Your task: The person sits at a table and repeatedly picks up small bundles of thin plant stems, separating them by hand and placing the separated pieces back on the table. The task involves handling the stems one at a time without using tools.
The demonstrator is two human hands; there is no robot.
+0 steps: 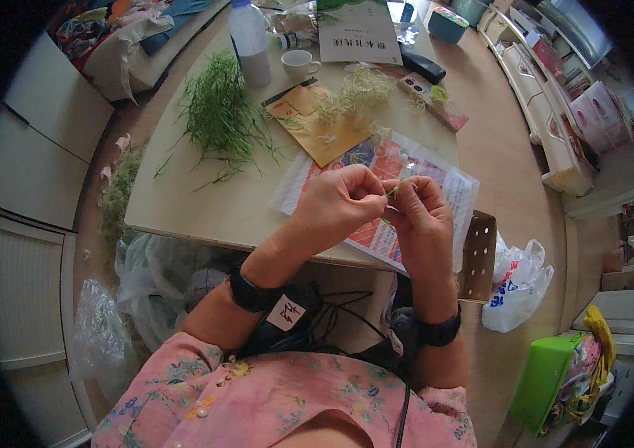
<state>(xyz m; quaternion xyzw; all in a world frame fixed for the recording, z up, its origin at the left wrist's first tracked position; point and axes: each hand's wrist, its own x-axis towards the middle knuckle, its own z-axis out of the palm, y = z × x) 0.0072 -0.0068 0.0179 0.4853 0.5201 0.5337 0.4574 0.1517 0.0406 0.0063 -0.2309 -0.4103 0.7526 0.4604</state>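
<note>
Over the near edge of the table, my left hand and my right hand meet. Both pinch a small sprig with a thin green stem and a pale, spiky part; fingers hide much of it. Beneath them lies a printed sheet in red, blue and white, under clear plastic. Beyond it, pale yellow sprigs are heaped partly on a tan envelope. To the left spreads a loose pile of thin green grass-like stems, possibly artificial.
Behind the piles stand a bottle and a white cup, near a booklet bearing writing. A brown perforated box and a white plastic bag are right of the table. Clear plastic bags sit at left.
</note>
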